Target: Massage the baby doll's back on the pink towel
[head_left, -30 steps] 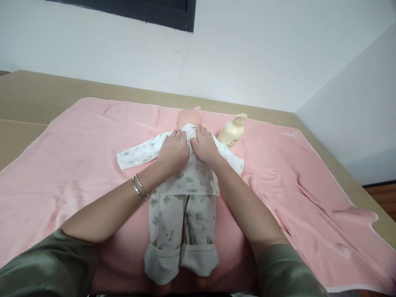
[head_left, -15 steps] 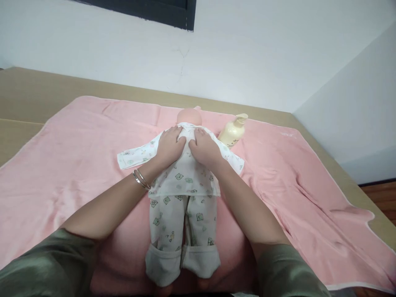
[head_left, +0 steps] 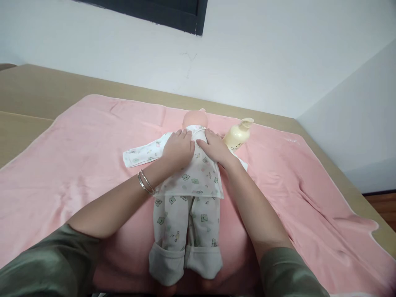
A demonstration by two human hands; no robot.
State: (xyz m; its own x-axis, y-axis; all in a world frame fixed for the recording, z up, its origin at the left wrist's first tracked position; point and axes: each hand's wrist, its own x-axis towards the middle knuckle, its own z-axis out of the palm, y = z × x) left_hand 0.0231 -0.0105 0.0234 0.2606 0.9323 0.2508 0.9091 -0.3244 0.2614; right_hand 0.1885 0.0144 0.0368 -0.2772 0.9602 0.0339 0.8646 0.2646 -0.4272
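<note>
A baby doll (head_left: 195,119) lies stretched out on a pink blanket (head_left: 102,128), its bald head at the far end and its face out of sight. It wears a white long-sleeved top (head_left: 194,179) printed with small green animals, and matching trousers (head_left: 175,222) with turned-up cuffs. My left hand (head_left: 179,149) lies on the doll's upper body at the left shoulder, its fingers extended. On the opposite shoulder rests my right hand (head_left: 217,147), thumb spread away from the fingers. Both palms touch the cloth; neither hand grips anything.
A cream pump bottle (head_left: 237,135) leans or lies on the blanket just beyond my right hand. Under the blanket is a tan tabletop (head_left: 40,90), with a white wall (head_left: 123,49) behind it. Blanket folds run along the right side.
My right hand has slid slightly outward over the doll's right-side shoulder, and my left hand has shifted a little toward the middle. The whole view has moved slightly.
</note>
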